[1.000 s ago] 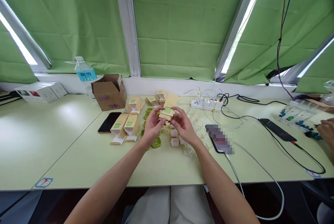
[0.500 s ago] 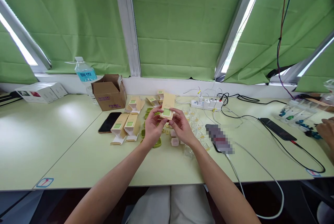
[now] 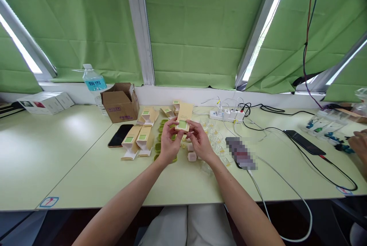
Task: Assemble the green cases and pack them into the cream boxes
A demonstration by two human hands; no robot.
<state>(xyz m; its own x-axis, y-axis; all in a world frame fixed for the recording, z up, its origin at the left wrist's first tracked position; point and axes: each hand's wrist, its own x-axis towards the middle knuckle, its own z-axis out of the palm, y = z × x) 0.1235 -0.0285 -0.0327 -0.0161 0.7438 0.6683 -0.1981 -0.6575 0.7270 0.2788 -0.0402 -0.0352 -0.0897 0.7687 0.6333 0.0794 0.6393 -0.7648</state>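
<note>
Shaping or closing the near end of a cream carton (image 3: 185,112) looks to be the step in hand: fingers of the left hand (image 3: 170,143) and right hand (image 3: 201,141) grasp it from eight and four o'clock, above the bench (image 3: 91,177). Open-flapped cartons (image 3: 145,137) sit toward its eight o'clock. The next move seemingly calls for a light, even pinch.
</note>
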